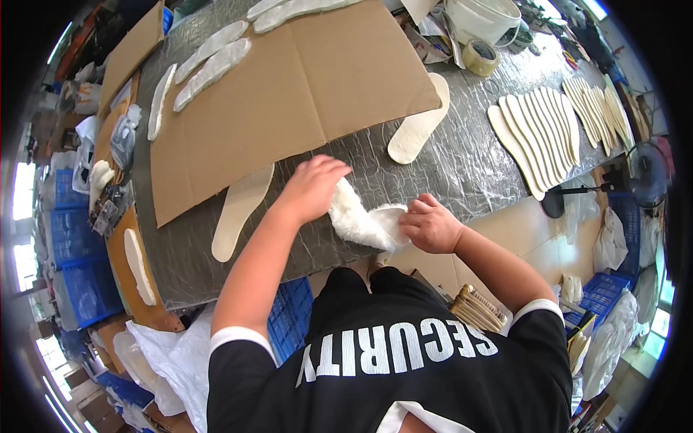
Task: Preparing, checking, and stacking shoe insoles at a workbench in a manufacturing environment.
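Note:
A white fluffy fleece insole (354, 222) is bent between my two hands at the near edge of the table. My left hand (315, 189) grips its far end, fingers closed over the pile. With bunched fingers, my right hand (433, 225) pinches the other end, where a smoother, paler face turns up. The insole's middle sags between them. Just left of my left hand, a flat cream insole (242, 216) sticks out from under a brown cardboard sheet (289, 94). Another cream insole (417, 133) pokes out beyond the sheet's right corner.
Several cream insoles (534, 141) lie overlapped in a row on the dark, wrinkled table cover (469, 173). Fluffy insoles (213, 76) rest along the cardboard's left side. A tape roll (481, 58) and white bucket (485, 20) stand at the back. A small fan (646, 169) is at right.

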{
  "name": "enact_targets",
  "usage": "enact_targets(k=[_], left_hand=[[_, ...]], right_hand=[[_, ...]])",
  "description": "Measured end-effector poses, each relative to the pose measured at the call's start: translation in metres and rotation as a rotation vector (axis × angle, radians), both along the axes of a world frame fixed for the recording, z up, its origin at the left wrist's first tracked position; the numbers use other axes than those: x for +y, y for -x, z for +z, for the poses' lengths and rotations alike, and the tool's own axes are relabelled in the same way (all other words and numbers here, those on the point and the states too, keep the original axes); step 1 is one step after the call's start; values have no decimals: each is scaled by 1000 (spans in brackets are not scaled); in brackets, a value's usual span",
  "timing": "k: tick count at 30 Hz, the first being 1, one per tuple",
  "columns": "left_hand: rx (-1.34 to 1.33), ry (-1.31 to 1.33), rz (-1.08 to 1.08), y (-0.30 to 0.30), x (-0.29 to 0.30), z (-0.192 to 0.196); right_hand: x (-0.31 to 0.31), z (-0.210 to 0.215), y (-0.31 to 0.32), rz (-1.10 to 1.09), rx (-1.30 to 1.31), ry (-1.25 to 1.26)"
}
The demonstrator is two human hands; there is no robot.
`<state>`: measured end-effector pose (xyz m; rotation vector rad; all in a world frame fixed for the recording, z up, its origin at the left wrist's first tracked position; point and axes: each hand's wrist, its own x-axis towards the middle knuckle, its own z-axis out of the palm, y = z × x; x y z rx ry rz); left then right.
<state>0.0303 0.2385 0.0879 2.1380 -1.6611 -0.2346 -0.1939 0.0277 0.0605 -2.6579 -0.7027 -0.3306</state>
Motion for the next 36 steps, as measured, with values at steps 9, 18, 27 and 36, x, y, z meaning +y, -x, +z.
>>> enact_targets(k=[9, 18, 27, 36], left_hand=[[-118, -51, 97, 4, 52, 14], [-71, -44, 420, 83, 171, -27], [202, 5, 567, 87, 203, -31], [-88, 51, 811, 25, 200, -21]], right_hand=[[5, -11, 10, -174, 8, -129], [33, -21, 3, -307, 40, -317], [27, -23, -6, -342, 131, -280], [27, -17, -7, -303, 188, -280]])
